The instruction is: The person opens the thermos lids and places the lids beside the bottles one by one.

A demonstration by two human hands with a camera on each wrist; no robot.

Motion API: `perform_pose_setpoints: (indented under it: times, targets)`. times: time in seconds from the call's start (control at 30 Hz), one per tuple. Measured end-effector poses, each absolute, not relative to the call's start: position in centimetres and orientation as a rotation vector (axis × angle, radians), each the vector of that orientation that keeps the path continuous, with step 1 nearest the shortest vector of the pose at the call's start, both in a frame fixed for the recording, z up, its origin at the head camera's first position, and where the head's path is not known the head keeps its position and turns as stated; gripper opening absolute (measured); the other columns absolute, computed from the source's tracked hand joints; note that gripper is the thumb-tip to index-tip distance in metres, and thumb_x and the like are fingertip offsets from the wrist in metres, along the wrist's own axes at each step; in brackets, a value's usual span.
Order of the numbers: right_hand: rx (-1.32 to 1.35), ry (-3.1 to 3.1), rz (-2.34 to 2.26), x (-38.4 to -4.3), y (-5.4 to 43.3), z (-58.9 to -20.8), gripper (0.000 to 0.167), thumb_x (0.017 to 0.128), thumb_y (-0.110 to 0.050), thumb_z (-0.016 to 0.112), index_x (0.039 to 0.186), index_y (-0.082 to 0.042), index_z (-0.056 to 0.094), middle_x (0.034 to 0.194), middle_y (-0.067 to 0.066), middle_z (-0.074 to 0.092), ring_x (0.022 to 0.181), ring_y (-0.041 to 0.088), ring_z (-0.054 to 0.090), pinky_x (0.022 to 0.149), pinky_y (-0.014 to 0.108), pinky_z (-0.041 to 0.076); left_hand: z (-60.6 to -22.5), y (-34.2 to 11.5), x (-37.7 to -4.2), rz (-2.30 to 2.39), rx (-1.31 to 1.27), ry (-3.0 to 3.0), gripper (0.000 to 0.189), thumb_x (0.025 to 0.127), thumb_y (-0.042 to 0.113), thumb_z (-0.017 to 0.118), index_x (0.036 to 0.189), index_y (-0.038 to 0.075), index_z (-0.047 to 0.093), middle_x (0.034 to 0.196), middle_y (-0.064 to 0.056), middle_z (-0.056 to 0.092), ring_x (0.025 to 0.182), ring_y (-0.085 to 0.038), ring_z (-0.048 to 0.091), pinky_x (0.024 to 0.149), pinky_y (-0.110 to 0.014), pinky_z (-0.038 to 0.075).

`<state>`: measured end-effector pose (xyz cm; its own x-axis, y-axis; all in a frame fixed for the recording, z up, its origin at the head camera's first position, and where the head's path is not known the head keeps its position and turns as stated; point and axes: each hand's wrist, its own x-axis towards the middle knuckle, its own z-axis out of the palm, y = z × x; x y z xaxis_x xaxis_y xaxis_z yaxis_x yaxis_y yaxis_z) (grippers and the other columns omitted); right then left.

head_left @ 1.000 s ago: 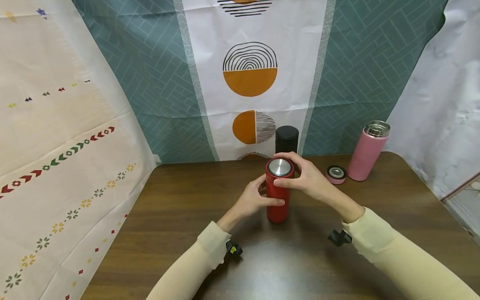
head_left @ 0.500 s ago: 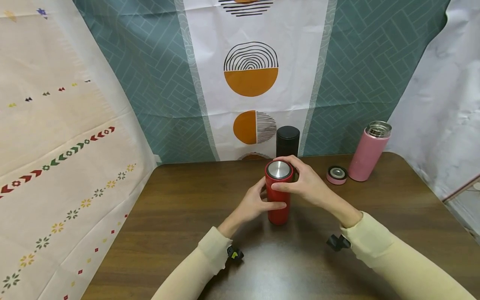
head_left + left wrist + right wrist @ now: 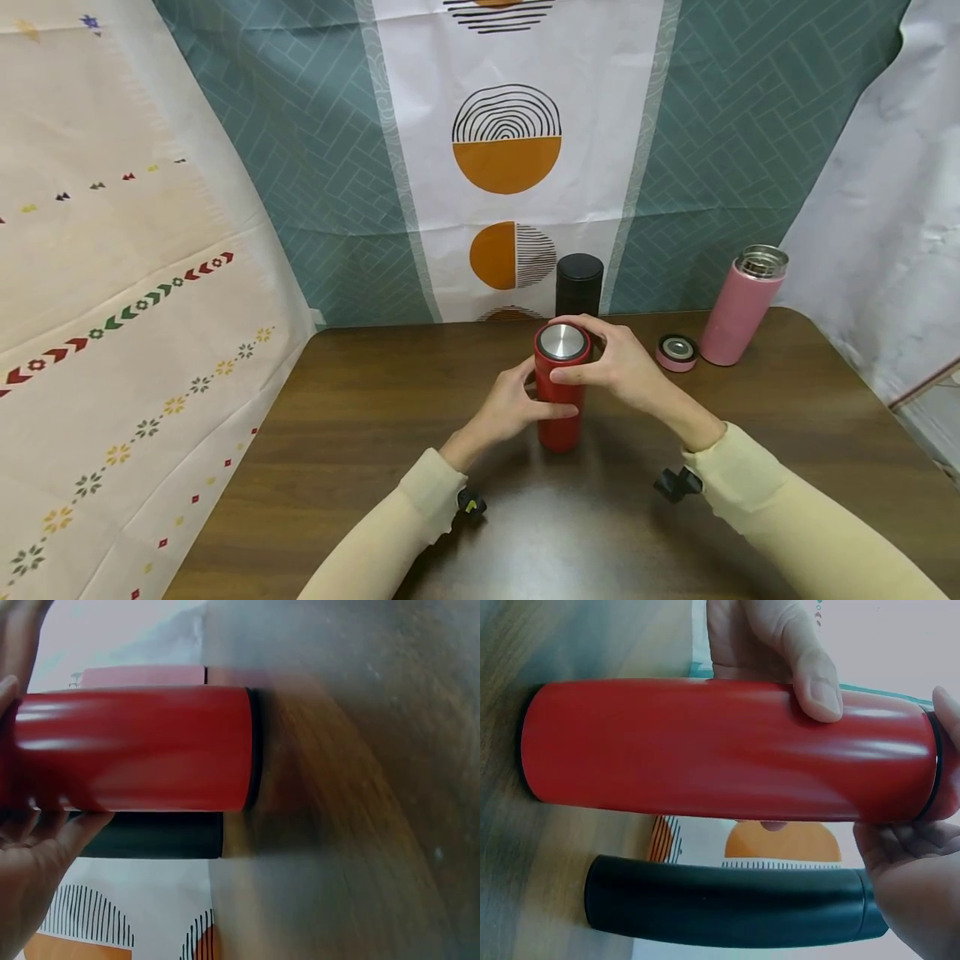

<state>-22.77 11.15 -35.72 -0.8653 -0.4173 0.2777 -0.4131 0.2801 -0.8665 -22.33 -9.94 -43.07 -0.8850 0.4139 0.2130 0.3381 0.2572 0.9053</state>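
A red thermos (image 3: pixel 558 417) with a silver disc on its lid (image 3: pixel 563 342) stands upright in front of me. My left hand (image 3: pixel 510 406) grips its body from the left, the thumb lying across the front. Around the lid, my right hand (image 3: pixel 618 362) holds on with thumb and fingers from the right. A dark seam between lid and body shows in the right wrist view, where the red body (image 3: pixel 727 750) fills the middle. Its dark base edge (image 3: pixel 255 750) is near the wooden tabletop; whether it touches, I cannot tell.
Behind the red thermos stands a black thermos (image 3: pixel 579 287), partly hidden. A pink thermos (image 3: pixel 738 312) with an open steel mouth is at the back right, its pink lid (image 3: pixel 677 352) beside it on the wooden table (image 3: pixel 390 400). Patterned cloth (image 3: pixel 337 167) hangs behind.
The red thermos and both hands have shifted slightly toward me. Both hands keep their hold on body and lid. The whole head view has drifted a little.
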Motion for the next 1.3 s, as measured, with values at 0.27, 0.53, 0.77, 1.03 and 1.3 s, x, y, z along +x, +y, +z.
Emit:
perform_pose_setpoints:
  times: [0.27, 0.53, 0.77, 1.03, 1.3]
  targets:
    - [-0.913, 2.338, -1.744, -23.9, 11.5, -35.9, 0.061, 0.08, -0.017, 0.091, 0.135, -0.016, 0.066, 0.117, 0.004, 0.073, 0.107, 0.026, 0.068, 0.092, 0.034, 0.057, -42.8, -10.2, -22.7, 1.699, 0.801, 2.405, 0.065, 0.086, 0.028, 0.085, 0.145, 0.021, 0.057, 0.133, 0.008, 0.067, 0.119, -0.013, 0.063, 0.102, -0.037, 0.054]
    - [-0.883, 2.294, -1.75, -23.3, 11.6, -36.1, 0.064, 0.086, -0.016, 0.084, 0.145, -0.017, 0.057, 0.13, 0.006, 0.066, 0.116, 0.028, 0.062, 0.1, 0.043, 0.054, -42.6, -9.6, -22.8, 1.665, 0.846, 2.454, 0.072, 0.084, 0.028, 0.088, 0.146, 0.022, 0.052, 0.132, 0.008, 0.065, 0.114, -0.011, 0.065, 0.096, -0.032, 0.056]
    - [-0.655, 2.573, -1.722, -21.0, 10.3, -35.7, 0.07, 0.087, -0.03, 0.085, 0.148, -0.016, 0.054, 0.132, 0.008, 0.065, 0.119, 0.027, 0.059, 0.1, 0.05, 0.051, -42.7, -9.2, -22.4, 1.688, 0.83, 2.509, 0.069, 0.083, 0.028, 0.09, 0.143, 0.022, 0.056, 0.129, 0.009, 0.066, 0.113, -0.009, 0.064, 0.094, -0.03, 0.057]
    - [-0.647, 2.565, -1.785, -21.9, 10.5, -36.2, 0.063, 0.08, -0.025, 0.091, 0.137, -0.015, 0.065, 0.119, 0.005, 0.073, 0.107, 0.022, 0.066, 0.092, 0.036, 0.055, -42.7, -9.7, -22.7, 1.669, 0.795, 2.451, 0.069, 0.085, 0.031, 0.088, 0.145, 0.023, 0.056, 0.134, 0.01, 0.066, 0.119, -0.011, 0.063, 0.098, -0.032, 0.056]
    - [-0.964, 1.914, -1.845, -24.5, 12.2, -36.4, 0.06, 0.086, -0.003, 0.078, 0.143, -0.004, 0.058, 0.136, 0.016, 0.065, 0.12, 0.029, 0.063, 0.1, 0.037, 0.054, -43.2, -9.5, -22.2, 1.654, 0.853, 2.459, 0.06, 0.086, 0.032, 0.086, 0.138, 0.018, 0.059, 0.126, 0.009, 0.069, 0.111, -0.009, 0.066, 0.096, -0.029, 0.056]
